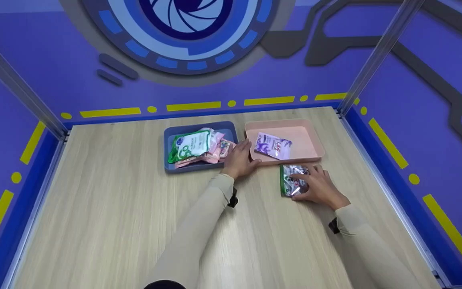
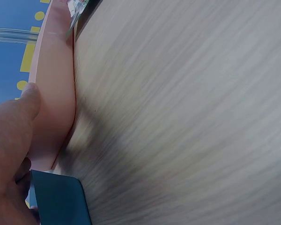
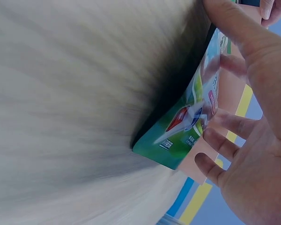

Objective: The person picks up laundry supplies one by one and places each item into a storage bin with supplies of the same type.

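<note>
My left hand [image 1: 239, 160] rests where the two trays meet, its thumb against the front wall of the pink tray [image 2: 56, 93] and its other fingers over the near corner of the blue tray [image 2: 61, 199]. In the head view, my right hand [image 1: 319, 185] pinches a silver and green snack packet [image 1: 293, 180] on the table before the pink tray. Thumb and index finger touch the packet [image 3: 189, 112] in the right wrist view; the other fingers spread beyond it. A purple packet [image 1: 273, 145] lies inside the pink tray.
Several packets lie piled in the blue tray, a green and white one [image 1: 193, 145] on top and pink ones [image 1: 225, 148] beneath. The wooden table [image 1: 126, 208] is bounded by blue-purple walls [image 1: 199, 90] and metal posts [image 1: 379, 56].
</note>
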Demonstrator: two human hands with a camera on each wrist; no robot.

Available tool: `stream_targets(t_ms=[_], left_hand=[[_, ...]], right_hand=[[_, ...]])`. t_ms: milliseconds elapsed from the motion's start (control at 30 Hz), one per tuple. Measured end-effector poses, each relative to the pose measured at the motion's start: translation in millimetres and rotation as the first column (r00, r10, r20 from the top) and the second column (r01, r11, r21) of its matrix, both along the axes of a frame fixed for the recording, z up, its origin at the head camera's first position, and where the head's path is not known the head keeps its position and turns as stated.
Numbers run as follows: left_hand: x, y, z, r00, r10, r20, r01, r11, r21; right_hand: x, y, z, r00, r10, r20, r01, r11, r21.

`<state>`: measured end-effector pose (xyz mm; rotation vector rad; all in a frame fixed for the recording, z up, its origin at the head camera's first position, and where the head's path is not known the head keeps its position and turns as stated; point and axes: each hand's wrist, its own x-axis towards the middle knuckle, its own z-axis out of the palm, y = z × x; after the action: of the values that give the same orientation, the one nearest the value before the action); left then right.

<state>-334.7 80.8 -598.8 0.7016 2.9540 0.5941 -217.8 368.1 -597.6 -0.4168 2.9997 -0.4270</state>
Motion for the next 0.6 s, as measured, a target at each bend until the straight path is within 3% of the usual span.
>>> stream_targets(t_ms=[600], left_hand=[[0.0,-0.8,-1.2,1.000,-0.001,-0.004,0.001,1.000,-0.010]], right_hand=[[3.5,1.2,2.3,1.000,-0.003,0.003,0.003,1.000,0.011]])
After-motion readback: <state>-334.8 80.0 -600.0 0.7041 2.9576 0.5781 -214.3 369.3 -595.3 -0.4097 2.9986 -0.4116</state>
